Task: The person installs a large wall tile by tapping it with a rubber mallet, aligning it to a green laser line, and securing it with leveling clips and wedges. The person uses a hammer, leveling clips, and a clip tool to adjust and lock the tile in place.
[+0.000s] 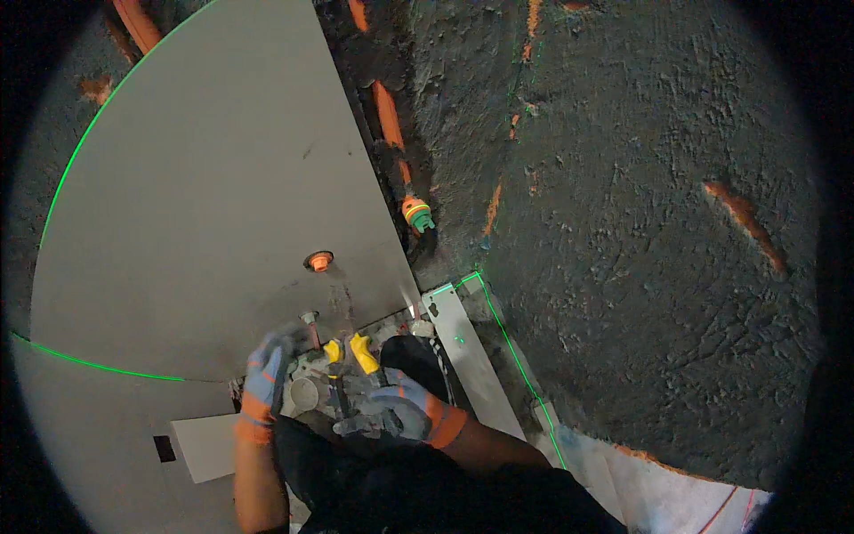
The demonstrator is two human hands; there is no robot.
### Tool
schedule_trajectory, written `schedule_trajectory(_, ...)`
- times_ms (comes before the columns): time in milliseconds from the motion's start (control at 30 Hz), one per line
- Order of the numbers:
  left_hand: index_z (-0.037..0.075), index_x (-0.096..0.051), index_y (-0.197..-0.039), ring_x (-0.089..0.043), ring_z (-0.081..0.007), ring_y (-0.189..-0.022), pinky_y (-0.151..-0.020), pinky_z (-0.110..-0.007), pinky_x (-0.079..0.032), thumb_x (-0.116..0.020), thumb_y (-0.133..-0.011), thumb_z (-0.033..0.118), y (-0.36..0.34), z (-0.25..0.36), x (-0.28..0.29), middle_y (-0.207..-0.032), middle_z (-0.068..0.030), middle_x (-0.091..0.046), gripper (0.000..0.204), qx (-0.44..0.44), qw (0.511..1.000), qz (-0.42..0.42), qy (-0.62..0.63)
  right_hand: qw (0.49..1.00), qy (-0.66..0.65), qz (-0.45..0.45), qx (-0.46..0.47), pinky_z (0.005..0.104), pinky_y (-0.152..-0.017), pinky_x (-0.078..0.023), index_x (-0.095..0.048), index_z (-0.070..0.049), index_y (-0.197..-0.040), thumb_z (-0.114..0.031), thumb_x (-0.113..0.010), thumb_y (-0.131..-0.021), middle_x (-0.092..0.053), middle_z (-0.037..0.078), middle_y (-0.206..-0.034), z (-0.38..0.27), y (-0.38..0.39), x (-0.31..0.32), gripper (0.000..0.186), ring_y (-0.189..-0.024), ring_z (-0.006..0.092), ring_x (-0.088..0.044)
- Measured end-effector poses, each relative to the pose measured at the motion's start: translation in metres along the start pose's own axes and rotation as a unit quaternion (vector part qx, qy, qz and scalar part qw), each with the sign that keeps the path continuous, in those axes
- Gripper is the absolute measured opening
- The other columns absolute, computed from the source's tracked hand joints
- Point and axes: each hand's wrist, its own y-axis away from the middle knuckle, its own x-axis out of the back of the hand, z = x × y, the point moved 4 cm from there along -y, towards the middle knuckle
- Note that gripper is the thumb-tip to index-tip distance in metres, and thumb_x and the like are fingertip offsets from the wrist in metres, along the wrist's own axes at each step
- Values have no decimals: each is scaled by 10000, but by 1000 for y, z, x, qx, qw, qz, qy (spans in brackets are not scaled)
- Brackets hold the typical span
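- Dark-clothed lap [382, 489], 6 o'clock
- L gloved hand [266, 367], 8 o'clock
- R gloved hand [406, 405], 6 o'clock, at yellow-blk tool [364, 354], 7 o'clock
- Hands apart; grips: can't tell
- Lg grey panel [222, 160], 10 o'clock

The left hand's [264, 378] gloved fingers are blurred; what they touch cannot be told. The right hand [405, 405] hides the near end of the right yellow-and-black tool [364, 354], leaving its grip unclear. The far edge crops the large grey panel [222, 160] and an orange pipe [138, 25] at left. Dark clothing [391, 489] is cut off near.
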Motion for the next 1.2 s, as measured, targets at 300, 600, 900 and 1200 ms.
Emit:
schedule_trajectory(300,-17,-521,-989,-577,-173,-787,-709,-293,-476,-480,-822,224,-35,-50,-43,-868,-98,-585,296,122,984,-62,116,992,-5,-124,-20,276,-776,-452,-402,30,-1145,-65,-437,-784,-528,119,-1048,-13,-7,-14,375,-889,183,-551)
schedule_trajectory(600,-1,-543,-1004,-572,-161,-846,-813,-287,-423,-516,-796,233,-42,12,-71,-903,-64,-595,314,167,937,-189,243,998,18,-53,-29,369,-885,-378,-375,78,-1143,-9,-431,-699,-497,191,-1076,-34,-25,-17,456,-977,278,-499)
schedule_trajectory(900,48,-524,-1035,-562,-201,-721,-688,-295,-439,-583,-742,205,-49,-13,-62,-835,-65,-579,338,-100,978,-185,-5,997,10,-65,-46,491,-900,-338,-305,-1,-1228,-24,-435,-692,-440,189,-1150,-35,-23,12,553,-1057,306,-442)
schedule_trajectory(1200,47,-511,-1047,-548,-285,-718,-650,-306,-439,-598,-657,127,-55,-11,-60,-838,-122,-564,407,-343,903,-173,-191,998,33,4,-54,361,-729,-431,-370,55,-1149,-63,-448,-710,-556,90,-774,-32,-21,33,462,-536,188,-497)
